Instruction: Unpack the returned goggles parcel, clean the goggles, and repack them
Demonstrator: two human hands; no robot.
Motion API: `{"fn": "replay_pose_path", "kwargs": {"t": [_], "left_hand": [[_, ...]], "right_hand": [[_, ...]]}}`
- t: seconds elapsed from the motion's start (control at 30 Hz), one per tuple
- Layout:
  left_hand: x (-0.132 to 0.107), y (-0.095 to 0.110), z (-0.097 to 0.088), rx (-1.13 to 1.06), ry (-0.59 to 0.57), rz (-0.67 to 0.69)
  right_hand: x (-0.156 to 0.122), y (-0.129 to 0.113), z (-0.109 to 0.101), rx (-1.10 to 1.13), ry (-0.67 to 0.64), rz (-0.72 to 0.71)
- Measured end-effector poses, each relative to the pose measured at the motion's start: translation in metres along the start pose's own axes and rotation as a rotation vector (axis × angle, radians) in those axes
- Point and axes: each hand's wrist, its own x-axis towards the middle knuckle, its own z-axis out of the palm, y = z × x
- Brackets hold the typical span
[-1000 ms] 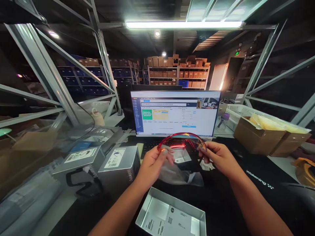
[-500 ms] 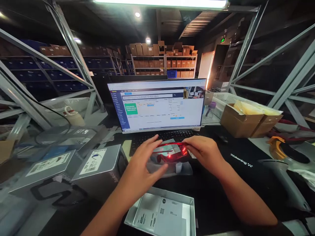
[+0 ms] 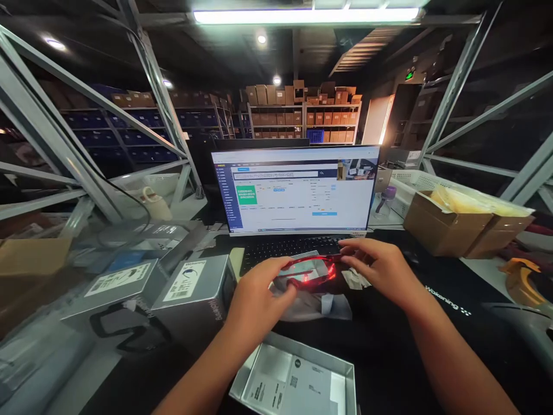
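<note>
A pair of glasses [image 3: 317,278] glows red above the desk, in front of the keyboard. My left hand [image 3: 261,288] grips their left end between thumb and fingers. Beside the right end is my right hand [image 3: 380,262], its fingers apart and the tips close to the frame; whether they touch it is unclear. Below the glasses lies a clear plastic bag [image 3: 317,307] with a white tab. Closer to me stands an open silver-white box [image 3: 349,383] with a printed grey insert [image 3: 302,383] in it. A crumpled white wrapper [image 3: 356,279] lies under my right hand.
A lit monitor [image 3: 298,190] stands behind the keyboard [image 3: 276,248]. Two grey printed boxes [image 3: 194,288] are at the left. To the right are a mouse [image 3: 412,257], cardboard boxes [image 3: 449,227] and an orange-and-black object [image 3: 521,282]. Metal rack posts [image 3: 159,86] frame both sides.
My left hand has closed on the left end of the glasses. My right fingers have loosened from the right end and spread. The view has shifted, so the scene sits further right.
</note>
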Motion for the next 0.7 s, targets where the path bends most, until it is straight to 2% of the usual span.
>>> {"fn": "replay_pose_path", "kwargs": {"t": [0.07,0.13,0.2,0.33,0.4,0.47,0.6,0.7], "left_hand": [[0.001,0.000,-0.001,0.017,0.057,0.023],[0.002,0.002,-0.002,0.020,0.105,0.041],[0.001,0.004,-0.003,0.019,0.142,0.045],[-0.001,0.006,-0.004,0.027,0.170,0.023],[-0.002,0.007,-0.004,0.020,0.162,-0.006],[-0.002,0.007,-0.004,-0.001,0.142,-0.058],[-0.001,0.009,-0.003,-0.073,0.077,-0.152],[-0.001,0.012,-0.001,-0.112,0.065,-0.213]], "right_hand": [[0.007,0.015,-0.003,-0.244,-0.200,0.273],[0.016,0.034,0.004,-0.442,-0.423,0.466],[0.022,0.053,0.022,-0.502,-0.572,0.564],[0.027,0.078,0.058,-0.462,-0.715,0.619],[0.025,0.084,0.061,-0.434,-0.698,0.589],[0.023,0.088,0.052,-0.400,-0.617,0.530],[0.022,0.091,0.018,-0.310,-0.402,0.396],[0.022,0.074,0.003,-0.218,-0.187,0.297]]}}
